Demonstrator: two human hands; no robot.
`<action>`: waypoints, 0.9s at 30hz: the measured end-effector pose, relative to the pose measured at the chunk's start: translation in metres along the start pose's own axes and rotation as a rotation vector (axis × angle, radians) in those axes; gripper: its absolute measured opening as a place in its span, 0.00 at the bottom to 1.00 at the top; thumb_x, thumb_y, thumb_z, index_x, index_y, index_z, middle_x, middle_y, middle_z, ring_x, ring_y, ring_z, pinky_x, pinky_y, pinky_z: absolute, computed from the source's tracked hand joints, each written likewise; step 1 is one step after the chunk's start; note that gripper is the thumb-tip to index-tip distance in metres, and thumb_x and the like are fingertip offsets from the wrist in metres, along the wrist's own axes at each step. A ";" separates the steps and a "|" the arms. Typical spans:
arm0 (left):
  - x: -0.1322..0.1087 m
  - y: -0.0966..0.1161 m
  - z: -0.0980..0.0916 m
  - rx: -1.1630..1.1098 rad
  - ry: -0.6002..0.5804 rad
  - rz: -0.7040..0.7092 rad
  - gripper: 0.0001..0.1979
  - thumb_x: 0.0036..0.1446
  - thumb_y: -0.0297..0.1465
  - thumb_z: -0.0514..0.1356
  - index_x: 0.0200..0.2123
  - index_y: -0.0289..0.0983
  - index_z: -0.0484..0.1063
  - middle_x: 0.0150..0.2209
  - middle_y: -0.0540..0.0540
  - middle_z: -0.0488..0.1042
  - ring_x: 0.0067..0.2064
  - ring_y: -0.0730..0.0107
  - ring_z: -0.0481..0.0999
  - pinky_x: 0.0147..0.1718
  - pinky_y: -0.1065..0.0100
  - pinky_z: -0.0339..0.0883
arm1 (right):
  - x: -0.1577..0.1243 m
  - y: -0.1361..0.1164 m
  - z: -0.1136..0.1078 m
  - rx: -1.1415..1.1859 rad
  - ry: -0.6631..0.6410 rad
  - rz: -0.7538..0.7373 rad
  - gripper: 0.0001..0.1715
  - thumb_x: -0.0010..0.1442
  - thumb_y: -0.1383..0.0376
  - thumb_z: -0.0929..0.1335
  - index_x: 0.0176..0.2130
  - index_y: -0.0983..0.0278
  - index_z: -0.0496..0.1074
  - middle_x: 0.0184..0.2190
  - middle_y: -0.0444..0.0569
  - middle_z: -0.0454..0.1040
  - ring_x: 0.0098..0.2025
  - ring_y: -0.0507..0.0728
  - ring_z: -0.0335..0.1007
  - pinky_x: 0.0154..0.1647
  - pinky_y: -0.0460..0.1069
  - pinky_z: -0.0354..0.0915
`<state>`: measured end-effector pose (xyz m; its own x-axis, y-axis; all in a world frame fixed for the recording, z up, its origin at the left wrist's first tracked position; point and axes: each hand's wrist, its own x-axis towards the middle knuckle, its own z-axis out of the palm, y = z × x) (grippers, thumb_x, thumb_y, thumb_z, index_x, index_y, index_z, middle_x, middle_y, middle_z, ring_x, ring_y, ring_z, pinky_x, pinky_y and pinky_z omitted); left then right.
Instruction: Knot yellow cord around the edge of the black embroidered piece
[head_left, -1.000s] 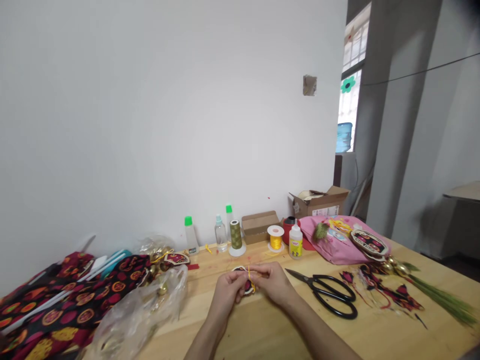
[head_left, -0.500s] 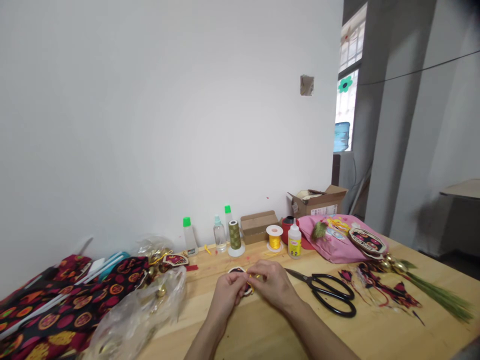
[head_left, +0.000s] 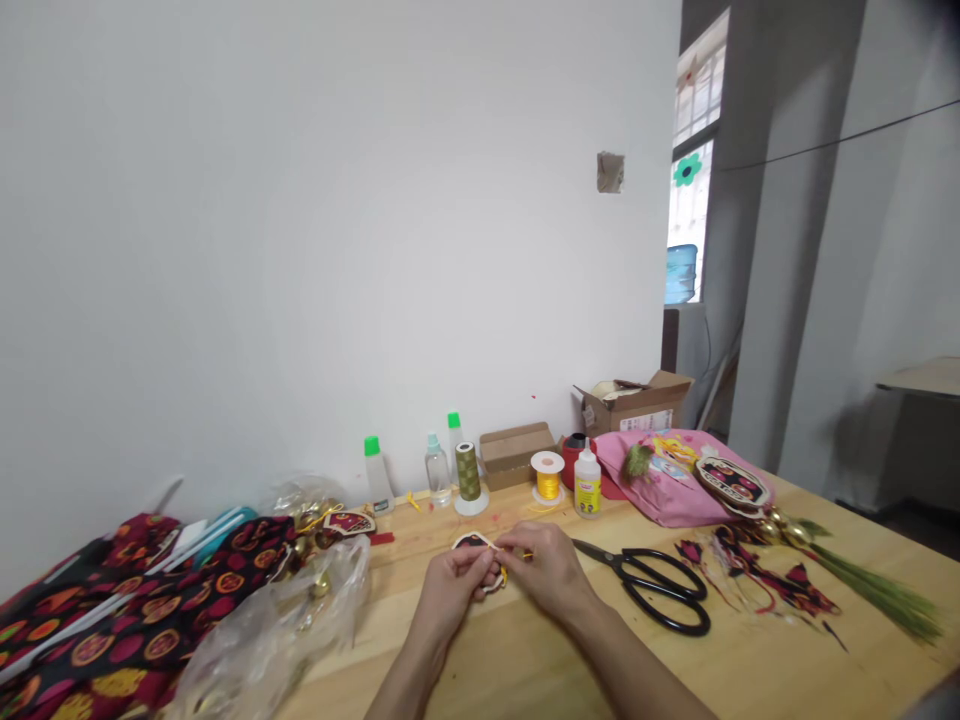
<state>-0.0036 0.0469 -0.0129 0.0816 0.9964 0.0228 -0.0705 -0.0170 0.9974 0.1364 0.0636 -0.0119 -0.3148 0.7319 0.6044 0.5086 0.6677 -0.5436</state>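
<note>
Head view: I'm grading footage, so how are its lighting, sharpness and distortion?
Head view: the window glares near-white, while the upper right corner is dark; head view: the yellow cord by the left hand and right hand is soft in detail; head view: the white wall's right edge leans, probably wide-angle distortion.

Left grip (head_left: 453,582) and right grip (head_left: 549,572) close together in pinches, forearms (head_left: 411,662) bare.
</note>
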 end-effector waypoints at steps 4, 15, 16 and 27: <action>-0.001 0.002 0.000 0.008 0.023 0.001 0.14 0.35 0.37 0.62 0.24 0.31 0.75 0.17 0.50 0.69 0.19 0.80 0.63 0.18 0.78 0.53 | 0.000 -0.001 0.000 0.010 -0.001 0.004 0.08 0.49 0.66 0.63 0.29 0.59 0.72 0.26 0.44 0.73 0.27 0.50 0.65 0.26 0.43 0.56; 0.005 -0.005 -0.002 0.000 0.149 0.148 0.10 0.37 0.33 0.62 0.25 0.32 0.74 0.21 0.48 0.75 0.23 0.73 0.70 0.25 0.73 0.62 | 0.000 -0.006 -0.004 0.015 0.001 0.027 0.08 0.48 0.65 0.64 0.29 0.59 0.72 0.25 0.44 0.72 0.25 0.50 0.63 0.25 0.44 0.55; 0.005 -0.005 -0.002 -0.001 0.142 0.154 0.10 0.37 0.33 0.62 0.25 0.32 0.74 0.21 0.48 0.75 0.23 0.73 0.70 0.25 0.73 0.63 | 0.000 -0.006 -0.004 0.016 0.002 0.029 0.08 0.48 0.65 0.64 0.29 0.59 0.72 0.25 0.44 0.72 0.25 0.50 0.63 0.25 0.44 0.55; 0.004 -0.003 -0.001 -0.051 0.075 0.158 0.12 0.37 0.32 0.62 0.28 0.32 0.71 0.24 0.47 0.74 0.27 0.71 0.71 0.28 0.72 0.64 | 0.000 -0.007 -0.004 0.008 -0.007 0.069 0.09 0.49 0.63 0.63 0.29 0.59 0.72 0.25 0.44 0.72 0.25 0.51 0.63 0.25 0.44 0.55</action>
<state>-0.0039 0.0505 -0.0161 -0.0089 0.9850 0.1723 -0.1266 -0.1720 0.9769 0.1358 0.0585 -0.0057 -0.2849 0.7769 0.5615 0.5226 0.6169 -0.5884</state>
